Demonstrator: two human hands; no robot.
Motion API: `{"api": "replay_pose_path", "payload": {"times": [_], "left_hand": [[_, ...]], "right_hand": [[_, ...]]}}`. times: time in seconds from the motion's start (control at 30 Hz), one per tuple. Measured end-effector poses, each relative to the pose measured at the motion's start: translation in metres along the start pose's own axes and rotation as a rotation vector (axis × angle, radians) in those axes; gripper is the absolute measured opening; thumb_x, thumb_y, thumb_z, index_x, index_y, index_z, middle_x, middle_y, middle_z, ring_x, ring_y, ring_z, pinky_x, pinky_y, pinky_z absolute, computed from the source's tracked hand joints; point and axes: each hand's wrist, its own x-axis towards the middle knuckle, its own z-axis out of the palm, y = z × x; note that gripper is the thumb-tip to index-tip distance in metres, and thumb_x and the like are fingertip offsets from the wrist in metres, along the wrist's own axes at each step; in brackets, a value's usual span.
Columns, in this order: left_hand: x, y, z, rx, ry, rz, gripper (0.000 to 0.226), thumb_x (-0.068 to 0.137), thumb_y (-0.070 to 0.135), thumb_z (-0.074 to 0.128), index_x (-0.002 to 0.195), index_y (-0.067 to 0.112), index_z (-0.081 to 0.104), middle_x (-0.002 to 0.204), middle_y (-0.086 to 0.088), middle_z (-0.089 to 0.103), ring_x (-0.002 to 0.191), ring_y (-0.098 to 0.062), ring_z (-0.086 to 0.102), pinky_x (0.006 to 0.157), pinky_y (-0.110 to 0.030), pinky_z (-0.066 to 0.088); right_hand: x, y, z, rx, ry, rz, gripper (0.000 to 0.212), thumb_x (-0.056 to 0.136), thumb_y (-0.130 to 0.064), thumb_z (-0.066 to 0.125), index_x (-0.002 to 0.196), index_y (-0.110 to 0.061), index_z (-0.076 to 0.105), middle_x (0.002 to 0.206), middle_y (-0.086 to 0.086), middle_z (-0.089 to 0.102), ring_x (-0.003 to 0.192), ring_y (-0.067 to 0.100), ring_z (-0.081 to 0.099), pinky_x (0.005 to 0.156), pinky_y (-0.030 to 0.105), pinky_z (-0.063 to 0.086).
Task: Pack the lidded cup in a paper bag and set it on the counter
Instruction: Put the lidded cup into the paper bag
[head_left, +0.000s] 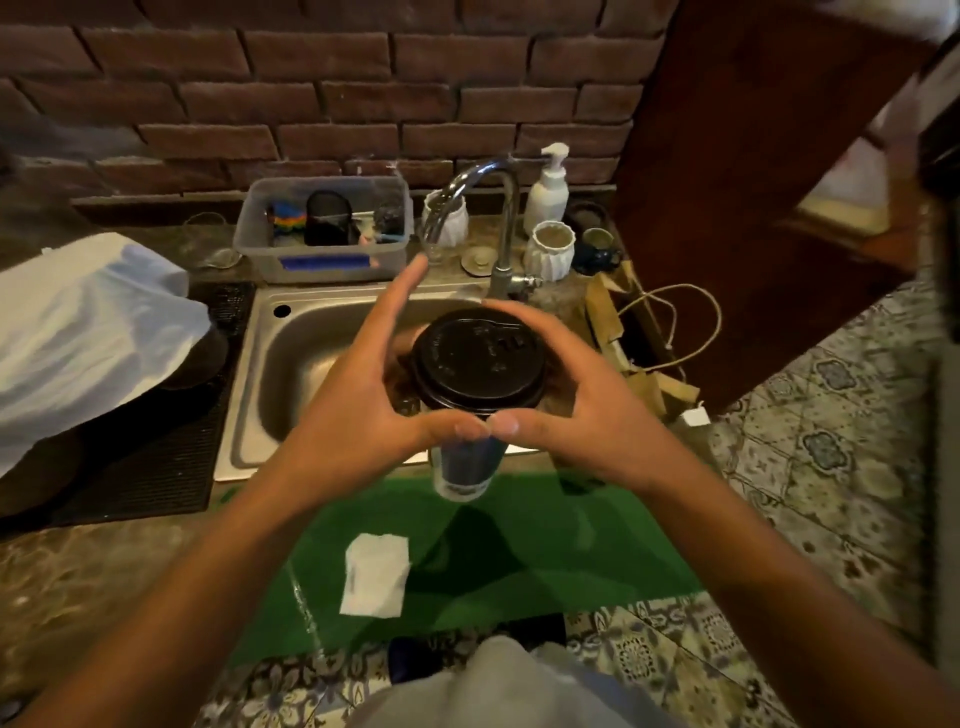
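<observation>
Cup (465, 467) is held in the air, just in front of the sink (311, 353) rim and above the green mat (545, 545). Black lid (478, 358) is on and faces up at the camera.

Both hands are wrapped around the lid rim from opposite sides. Left hand (353, 395) is on the sink side, right hand (582, 415) on the bag side. Thumb tips meet at the near edge of the lid; fingers curl around the far edge. Left index is stretched out toward the tap (498, 218), not touching the lid. Likely purpose: the lid is being pressed down or checked all round so it seals before packing. That is a judgement, not seen.

Grip: both hands half closed, clamped on the lid/cup top. Whether the cup body is gripped under the lid cannot be told; it is hidden by the lid.

Forearms come in low from both sides, wrists roughly level, palms facing each other.

Bag (644, 353) stands open to the right of the sink, rope handles up, well apart from the cup. It is empty as far as visible. Packing not yet started.
</observation>
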Motion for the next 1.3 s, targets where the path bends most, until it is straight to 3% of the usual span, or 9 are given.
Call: {"api": "replay_pose_path", "payload": {"times": [0.13, 0.23, 0.4, 0.5, 0.63, 0.73, 0.87, 1.0, 1.3], "left_hand": [[0.027, 0.015, 0.054, -0.075, 0.024, -0.032, 0.124, 0.063, 0.062, 0.083, 0.161, 0.029, 0.014, 0.127, 0.037, 0.063, 0.125, 0.003, 0.061, 0.097, -0.014, 0.049], [0.044, 0.027, 0.091, -0.064, 0.055, -0.038, 0.120, 0.066, 0.065, 0.080, 0.159, 0.034, 0.012, 0.130, 0.033, 0.064, 0.126, -0.002, 0.061, 0.099, -0.018, 0.050], [0.070, 0.027, 0.134, -0.180, 0.230, -0.003, 0.095, 0.086, 0.065, 0.064, 0.158, 0.029, 0.014, 0.137, -0.002, 0.067, 0.121, -0.021, 0.068, 0.100, -0.031, 0.054], [0.091, -0.001, 0.155, -0.094, 0.458, -0.104, 0.068, 0.100, 0.037, 0.058, 0.157, 0.034, 0.020, 0.139, 0.002, 0.062, 0.111, -0.016, 0.071, 0.099, -0.035, 0.057], [0.118, -0.043, 0.181, 0.151, 0.485, -0.286, 0.090, 0.094, 0.027, 0.072, 0.158, 0.046, 0.013, 0.162, -0.001, 0.032, 0.121, -0.011, 0.061, 0.082, -0.016, 0.055], [0.135, -0.064, 0.192, 0.310, 0.404, -0.405, 0.106, 0.083, 0.045, 0.080, 0.158, 0.047, 0.004, 0.164, -0.004, 0.027, 0.128, -0.024, 0.057, 0.097, -0.041, 0.056], [0.151, -0.075, 0.201, 0.446, 0.312, -0.505, 0.114, 0.080, 0.048, 0.081, 0.159, 0.041, -0.002, 0.148, -0.010, 0.051, 0.126, -0.031, 0.059, 0.099, -0.050, 0.053], [0.154, -0.080, 0.200, 0.349, 0.302, -0.508, 0.099, 0.090, 0.021, 0.073, 0.160, 0.038, 0.005, 0.090, 0.001, 0.070, 0.084, -0.023, 0.072, 0.079, -0.052, 0.060], [0.136, -0.091, 0.197, -0.128, 0.319, -0.520, 0.081, 0.099, 0.001, 0.057, 0.159, 0.038, 0.018, 0.102, -0.028, 0.072, 0.091, -0.028, 0.070, 0.078, -0.034, 0.054]], "right_hand": [[-0.014, 0.011, -0.055, 0.038, 0.063, -0.063, 0.081, 0.073, -0.040, 0.080, 0.145, -0.017, 0.050, 0.135, -0.009, 0.063, 0.127, 0.004, 0.060, 0.098, 0.018, 0.050], [-0.021, 0.019, -0.092, 0.038, 0.077, -0.102, 0.075, 0.073, -0.044, 0.077, 0.141, -0.020, 0.054, 0.131, -0.012, 0.066, 0.124, 0.003, 0.062, 0.096, 0.018, 0.051], [-0.023, 0.028, -0.150, 0.076, 0.149, -0.137, 0.070, 0.074, -0.046, 0.070, 0.135, -0.013, 0.058, 0.120, -0.013, 0.069, 0.116, 0.002, 0.065, 0.089, 0.014, 0.050], [-0.022, 0.036, -0.182, 0.096, 0.225, -0.136, 0.068, 0.076, -0.049, 0.065, 0.134, -0.015, 0.060, 0.119, -0.007, 0.070, 0.116, 0.009, 0.065, 0.091, 0.026, 0.054], [-0.016, 0.038, -0.212, 0.073, 0.342, -0.154, 0.061, 0.079, -0.051, 0.060, 0.129, -0.017, 0.061, 0.113, -0.008, 0.069, 0.108, 0.003, 0.065, 0.085, 0.022, 0.052], [-0.010, 0.039, -0.227, 0.040, 0.437, -0.172, 0.060, 0.081, -0.054, 0.061, 0.129, -0.019, 0.061, 0.114, -0.013, 0.067, 0.108, 0.000, 0.064, 0.087, 0.022, 0.051], [0.001, 0.042, -0.242, -0.014, 0.582, -0.176, 0.055, 0.084, -0.058, 0.062, 0.127, -0.024, 0.062, 0.118, -0.009, 0.066, 0.115, 0.011, 0.062, 0.098, 0.040, 0.054], [0.015, 0.046, -0.253, 0.064, 0.672, -0.187, 0.039, 0.087, -0.054, 0.065, 0.119, -0.032, 0.063, 0.118, -0.006, 0.066, 0.117, 0.019, 0.064, 0.100, 0.054, 0.054], [0.043, 0.066, -0.234, 0.183, 0.659, -0.045, 0.063, 0.080, -0.061, 0.067, 0.127, -0.019, 0.061, 0.123, 0.004, 0.066, 0.114, 0.020, 0.066, 0.093, 0.045, 0.060]]}}
